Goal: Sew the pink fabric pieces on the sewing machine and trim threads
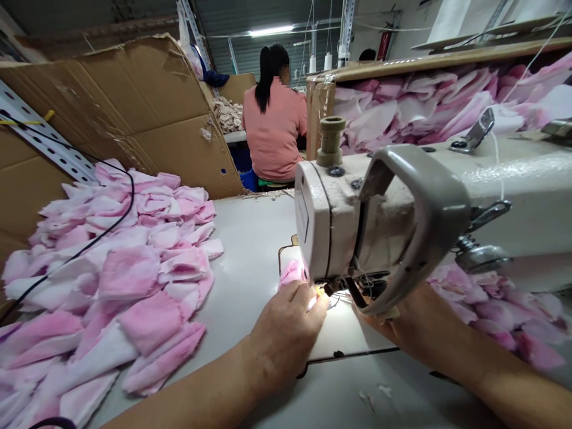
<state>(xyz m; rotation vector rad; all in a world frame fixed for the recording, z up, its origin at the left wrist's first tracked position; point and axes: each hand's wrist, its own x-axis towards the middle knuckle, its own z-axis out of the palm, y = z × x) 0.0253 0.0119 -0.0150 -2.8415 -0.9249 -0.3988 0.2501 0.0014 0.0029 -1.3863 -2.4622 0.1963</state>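
A white sewing machine fills the right of the view, its lamp lighting the needle area. My left hand is closed on a small pink fabric piece, just left of the needle. My right hand reaches under the machine head from the right; its fingers are mostly hidden behind the grey guard. Pink and white fabric pieces lie in a large heap on the left of the white table. More pink pieces lie behind my right forearm.
A cardboard sheet stands at the back left, beside a perforated metal post. A black cable hangs across the heap. A person in a pink shirt sits beyond the table. A box of pink fabric stands behind the machine.
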